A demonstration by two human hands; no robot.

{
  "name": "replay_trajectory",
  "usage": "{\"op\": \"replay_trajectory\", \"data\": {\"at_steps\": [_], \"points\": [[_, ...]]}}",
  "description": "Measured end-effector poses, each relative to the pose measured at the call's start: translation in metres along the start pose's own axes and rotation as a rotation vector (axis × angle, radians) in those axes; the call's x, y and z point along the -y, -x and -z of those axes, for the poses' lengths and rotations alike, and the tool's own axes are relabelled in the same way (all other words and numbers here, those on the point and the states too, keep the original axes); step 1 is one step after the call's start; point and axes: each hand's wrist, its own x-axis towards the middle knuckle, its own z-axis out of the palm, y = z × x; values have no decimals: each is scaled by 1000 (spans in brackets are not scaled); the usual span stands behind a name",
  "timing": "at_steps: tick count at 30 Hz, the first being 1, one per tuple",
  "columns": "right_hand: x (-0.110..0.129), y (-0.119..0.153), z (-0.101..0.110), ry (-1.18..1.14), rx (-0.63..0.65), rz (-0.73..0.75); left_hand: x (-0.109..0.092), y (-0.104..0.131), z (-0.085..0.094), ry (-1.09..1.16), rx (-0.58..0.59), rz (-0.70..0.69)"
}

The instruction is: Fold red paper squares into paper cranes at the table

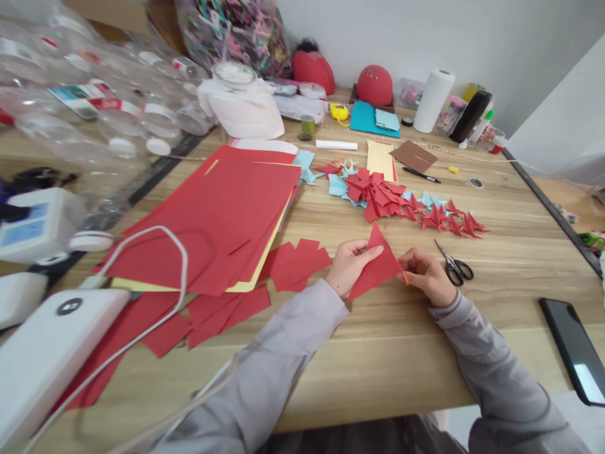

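A folded sheet of red paper point(378, 265), triangular in outline, is held up above the table between my hands. My left hand point(352, 261) is closed on its left side, thumb lying across the front. At the paper's right corner, my right hand point(428, 274) pinches the edge, where a thin orange-red strip shows. To the right of that hand lie scissors point(454, 265) with black handles. Beyond the hands is a pile of folded red paper pieces point(378, 192), with light blue ones among them. Cut red paper pieces point(297, 265) lie to the left.
Large red sheets point(227, 214) are stacked at the left, beside a white power bank point(61, 359) and its cable. Plastic bottles point(123, 120) crowd the far left. A black phone point(574, 347) lies near the right edge; a pen point(422, 175) rests at the back.
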Motion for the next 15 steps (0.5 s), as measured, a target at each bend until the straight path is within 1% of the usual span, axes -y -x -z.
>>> {"op": "replay_trajectory", "data": {"at_steps": [10, 15], "points": [[-1, 0, 1, 12, 11, 17, 2, 0, 0, -4, 14, 26], [-3, -2, 1, 34, -21, 41, 1, 1, 1, -15, 12, 24]]}}
